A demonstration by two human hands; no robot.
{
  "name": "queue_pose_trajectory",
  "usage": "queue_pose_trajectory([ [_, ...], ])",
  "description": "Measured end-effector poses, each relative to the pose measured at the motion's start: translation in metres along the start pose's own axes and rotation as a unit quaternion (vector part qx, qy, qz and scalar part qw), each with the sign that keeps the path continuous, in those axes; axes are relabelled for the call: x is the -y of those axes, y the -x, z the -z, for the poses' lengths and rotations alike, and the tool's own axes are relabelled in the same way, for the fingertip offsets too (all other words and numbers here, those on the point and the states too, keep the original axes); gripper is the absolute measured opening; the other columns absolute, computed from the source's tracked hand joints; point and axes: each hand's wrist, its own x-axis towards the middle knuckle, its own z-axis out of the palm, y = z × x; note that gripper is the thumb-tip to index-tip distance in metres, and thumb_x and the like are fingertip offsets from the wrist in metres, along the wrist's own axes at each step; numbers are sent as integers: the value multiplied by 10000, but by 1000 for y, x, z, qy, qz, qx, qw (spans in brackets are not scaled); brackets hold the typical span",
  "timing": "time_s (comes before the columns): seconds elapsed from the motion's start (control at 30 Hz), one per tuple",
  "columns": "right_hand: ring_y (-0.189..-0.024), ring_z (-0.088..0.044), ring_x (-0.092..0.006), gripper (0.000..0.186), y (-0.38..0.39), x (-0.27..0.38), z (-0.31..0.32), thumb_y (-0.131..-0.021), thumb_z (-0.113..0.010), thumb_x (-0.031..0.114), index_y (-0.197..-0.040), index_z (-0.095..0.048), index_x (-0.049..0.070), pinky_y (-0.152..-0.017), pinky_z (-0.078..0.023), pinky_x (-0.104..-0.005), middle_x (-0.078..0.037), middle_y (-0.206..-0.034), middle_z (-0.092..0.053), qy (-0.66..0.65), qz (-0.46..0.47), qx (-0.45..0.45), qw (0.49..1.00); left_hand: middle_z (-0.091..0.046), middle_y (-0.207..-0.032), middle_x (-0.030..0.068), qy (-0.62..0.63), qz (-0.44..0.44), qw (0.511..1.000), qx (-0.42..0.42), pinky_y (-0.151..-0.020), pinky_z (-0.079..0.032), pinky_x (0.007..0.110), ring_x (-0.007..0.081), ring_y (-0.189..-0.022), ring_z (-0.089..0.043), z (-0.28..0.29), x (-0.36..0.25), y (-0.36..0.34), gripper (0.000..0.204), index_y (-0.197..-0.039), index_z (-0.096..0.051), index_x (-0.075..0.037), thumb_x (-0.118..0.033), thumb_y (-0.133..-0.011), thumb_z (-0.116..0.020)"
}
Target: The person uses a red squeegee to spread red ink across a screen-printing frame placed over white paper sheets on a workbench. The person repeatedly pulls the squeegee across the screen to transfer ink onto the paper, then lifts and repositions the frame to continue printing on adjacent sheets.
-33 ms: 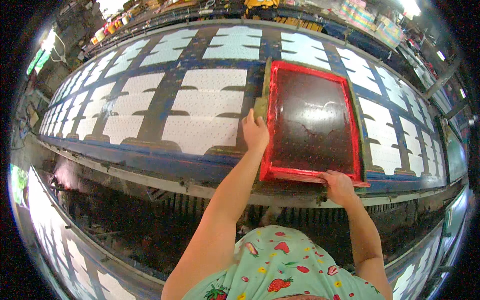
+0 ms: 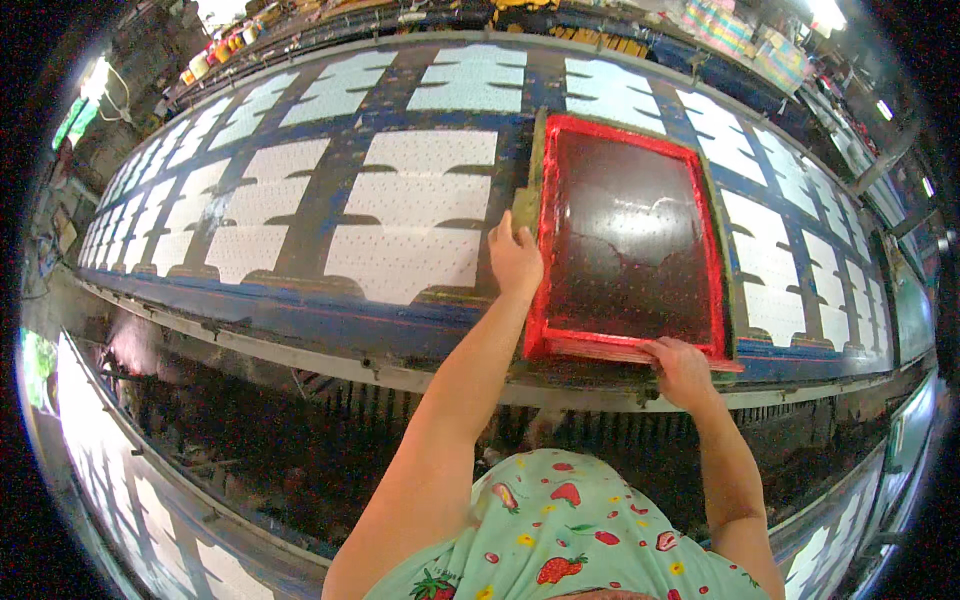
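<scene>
A screen-printing frame (image 2: 632,245), bordered in glossy red with a dark mesh that reflects light, is over the long table, right of the middle. At its left side my left hand (image 2: 516,260) is closed on the frame's edge, beside a small yellowish-green tab (image 2: 524,203). My right hand (image 2: 684,374) grips the near red edge toward its right corner, fingers on top. Whether the frame rests on the surface or hangs just above it, I cannot tell. What lies beneath it is hidden. White dotted cut pieces (image 2: 410,235) lie flat to its left.
The long dark-blue table (image 2: 330,318) carries rows of more white pieces (image 2: 765,270), on both sides and beyond the frame. A pale rail (image 2: 300,357) runs along its near edge. Another table with white pieces (image 2: 160,520) stands at lower left. Containers (image 2: 200,66) line the far side.
The frame and both hands sit very slightly higher and farther right in the picture. Both hands keep the same grip on the frame.
</scene>
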Motion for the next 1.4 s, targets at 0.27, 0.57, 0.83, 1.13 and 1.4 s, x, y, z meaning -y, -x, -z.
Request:
queue_pose_trajectory([
  [0.27,-1122,-732,-381,478,-27,4,-30,-863,-632,36,-1313,-764,127,-981,-587,-515,-117,-1227,-767,27,9,-132,991,-581,-1456,266,48,-15,999,10,-1147,-509,500,441,-1340,-604,3,-6,-8,519,-1556,-543,5,-194,-1084,-627],
  [0.57,-1172,-713,-369,516,-157,-79,-39,-854,-659,16,-1343,-745,158,-1037,-568,-507,-114,-1256,-745,63,32,-197,978,-632,-1469,281,0,-66,998,-12,-1236,-428,499,445,-1398,-570,-1,-3,-10,487,-1493,-599,45,-165,-1055,-641],
  [0.83,-1099,-746,-361,435,-300,-170,-28,-876,-683,38,-1287,-761,162,-971,-590,-520,-130,-1205,-760,51,13,-191,980,-627,-1502,245,-16,-46,999,21,-1217,-444,473,406,-1408,-582,5,-6,-10,472,-1521,-592,36,-107,-1073,-631],
  [1.13,-1069,-777,-376,393,-438,-248,0,-892,-665,42,-1248,-786,155,-919,-629,-526,-150,-1143,-789,58,28,-170,983,-619,-1526,206,-34,2,999,29,-1222,-431,441,352,-1422,-581,7,-20,-6,469,-1545,-584,24,-117,-1099,-608],
  [1.4,-1109,-776,-369,461,-478,-278,13,-884,-664,30,-1309,-789,156,-956,-623,-516,-155,-1200,-801,58,20,-167,984,-619,-1571,173,-65,21,997,40,-1231,-426,411,291,-1439,-580,9,-21,-6,476,-1578,-578,-1,-151,-1126,-586],
])
